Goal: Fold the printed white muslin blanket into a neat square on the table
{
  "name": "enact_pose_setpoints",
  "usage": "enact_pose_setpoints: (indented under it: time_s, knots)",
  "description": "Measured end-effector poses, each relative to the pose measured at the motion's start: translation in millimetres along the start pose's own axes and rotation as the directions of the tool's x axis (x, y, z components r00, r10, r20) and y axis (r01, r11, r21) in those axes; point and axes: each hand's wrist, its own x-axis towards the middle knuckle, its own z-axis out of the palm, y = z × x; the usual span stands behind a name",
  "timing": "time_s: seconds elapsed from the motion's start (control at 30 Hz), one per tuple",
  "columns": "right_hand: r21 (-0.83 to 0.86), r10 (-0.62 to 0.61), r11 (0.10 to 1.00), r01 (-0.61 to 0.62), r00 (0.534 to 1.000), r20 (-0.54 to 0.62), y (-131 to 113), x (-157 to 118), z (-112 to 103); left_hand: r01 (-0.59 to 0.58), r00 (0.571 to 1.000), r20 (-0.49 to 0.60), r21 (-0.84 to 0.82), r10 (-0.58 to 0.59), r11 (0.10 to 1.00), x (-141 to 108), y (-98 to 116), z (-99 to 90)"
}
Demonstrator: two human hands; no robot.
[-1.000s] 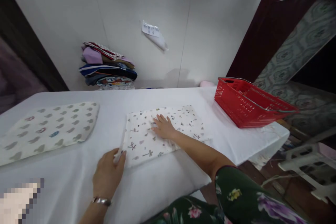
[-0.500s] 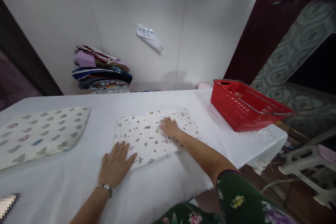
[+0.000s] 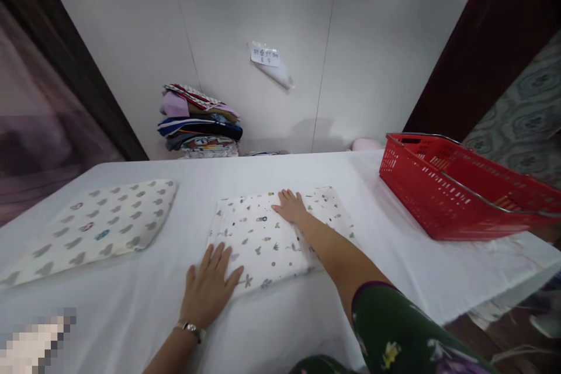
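Observation:
A white cloth [image 3: 258, 239] with small grey and coloured prints lies flat, folded into a rectangle, on the white-covered table [image 3: 350, 315]. My left hand [image 3: 210, 286], with a metal band at the wrist, rests with spread fingers at the cloth's near left corner. Palm down, my right hand [image 3: 290, 207] lies on the cloth's upper middle with its fingers apart. Neither hand grips anything.
Another folded cloth [image 3: 109, 216] with grey shapes lies at the left. A red basket [image 3: 421, 193] stands at the right. Stacked folded fabrics [image 3: 201, 128] sit by the wall behind the table. A pixelated patch [image 3: 35, 345] covers something at lower left.
The view has turned left, so things appear farther right. My right hand has slid over the cloth toward its far edge and slightly left. My left hand stays at the near left corner.

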Motion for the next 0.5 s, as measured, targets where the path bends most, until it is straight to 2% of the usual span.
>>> enact_pose_setpoints:
  time_s: [0.1,0.2,0.3,0.37,0.5]
  knots:
    - [0.009,0.008,1.0,-0.008,1.0,0.003,2.5,2.9,1.1,0.001,1.0,-0.005,0.001,-0.001,1.0,-0.5,1.0,-2.1]
    - [0.022,0.016,1.0,-0.015,1.0,-0.027,-6.9,6.0,-1.2,-0.004,1.0,-0.018,0.002,0.004,1.0,-0.2,2.1,-3.1]
    - [0.01,-0.101,0.995,0.102,0.991,-0.089,-28.6,11.6,0.8,0.0,1.0,-0.028,0.003,0.0,1.0,-0.4,2.8,-2.9]
    - [0.005,-0.192,0.981,0.193,0.979,-0.071,-43.3,14.7,5.9,-0.006,0.999,-0.046,0.006,0.006,1.0,-0.9,2.9,-2.4]
    - [0.029,-0.233,0.972,0.234,0.972,-0.029,-57.9,15.9,16.4,-0.012,0.998,-0.069,0.001,0.012,1.0,-1.3,2.5,-1.5]
